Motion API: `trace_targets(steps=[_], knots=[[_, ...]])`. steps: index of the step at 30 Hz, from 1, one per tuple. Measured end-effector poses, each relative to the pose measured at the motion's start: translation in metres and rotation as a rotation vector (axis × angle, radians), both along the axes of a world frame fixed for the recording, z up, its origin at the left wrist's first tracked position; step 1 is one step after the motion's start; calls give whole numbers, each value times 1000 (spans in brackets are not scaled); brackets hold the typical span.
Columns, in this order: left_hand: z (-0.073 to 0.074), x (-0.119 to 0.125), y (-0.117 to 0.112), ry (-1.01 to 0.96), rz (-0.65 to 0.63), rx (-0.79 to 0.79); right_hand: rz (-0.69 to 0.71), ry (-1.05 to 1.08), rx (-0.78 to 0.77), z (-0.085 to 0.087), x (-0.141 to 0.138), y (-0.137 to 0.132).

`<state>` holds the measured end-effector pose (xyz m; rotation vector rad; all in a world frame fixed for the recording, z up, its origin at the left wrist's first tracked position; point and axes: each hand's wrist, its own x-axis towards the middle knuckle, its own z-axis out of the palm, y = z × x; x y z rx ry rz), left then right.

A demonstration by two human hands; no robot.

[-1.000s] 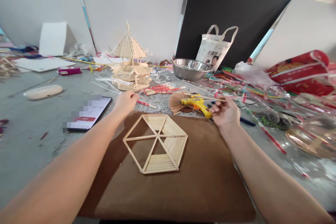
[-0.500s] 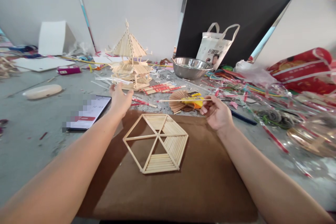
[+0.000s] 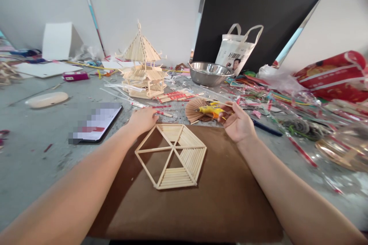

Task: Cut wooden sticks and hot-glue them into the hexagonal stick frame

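A: Where's the hex frame (image 3: 173,147)?
B: Flat on the brown board (image 3: 235,199), nr its far edge. Some sections slatted, left ones open.
A: Hands?
B: Left hand (image 3: 143,119) is just beyond the far-left corner, nr a red-white strip (image 3: 166,114); fingers curled close, can't tell if anything's btwn them. Right hand (image 3: 237,122) pinches a thin stick (image 3: 227,104) btwn thumb & fingers, overlapping the yellow glue gun (image 3: 208,110) in view; can't tell if they touch. Pleated brown paper (image 3: 191,111) is by the gun.
A: Further out?
B: Phone (image 3: 99,124) on the left, stick pavilion (image 3: 140,74) at back, steel bowl (image 3: 211,80) right of it.
A: Risks?
B: Left hand's v. close to the frame: a careless drag could shift it, poss. pop a joint. If the gun's hot, brushing the nozzle could burn. Too hard a pinch could snap the stick.
A: Diff vs a moment ago?
B: Left hand's lower & further right, fingers drawn in, not spread. Stick's turned, no longer reaching left across the gun. Hex frame's approx same spot.
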<state>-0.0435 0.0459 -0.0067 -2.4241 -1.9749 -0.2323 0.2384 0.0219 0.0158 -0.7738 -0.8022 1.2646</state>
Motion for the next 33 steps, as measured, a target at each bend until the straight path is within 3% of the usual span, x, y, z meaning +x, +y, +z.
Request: trace_targets(steps=[4, 6, 9, 12, 16, 24, 30, 33], knots=[[5, -2, -2, -75, 193, 94, 28, 37, -65, 1, 1, 0], [10, 0, -5, -141, 196, 141, 52, 3, -85, 0, 0, 0], [22, 9, -12, -286, 44, 105, 81, -94, -106, -2, -2, -1], [36, 23, -24, -428, -193, -76, 90, -161, -73, -4, -4, -1], [45, 37, -40, -553, -355, -322, 108, -182, -27, -5, -4, -1], [43, 43, -46, -618, -389, -491, 187, -238, -51, -4, -5, -5], [45, 46, -51, -491, -455, -559, 282, -305, -18, 1, -7, -11], [46, 47, -55, -411, -519, -628, 261, -308, 34, 4, -4, -12]])
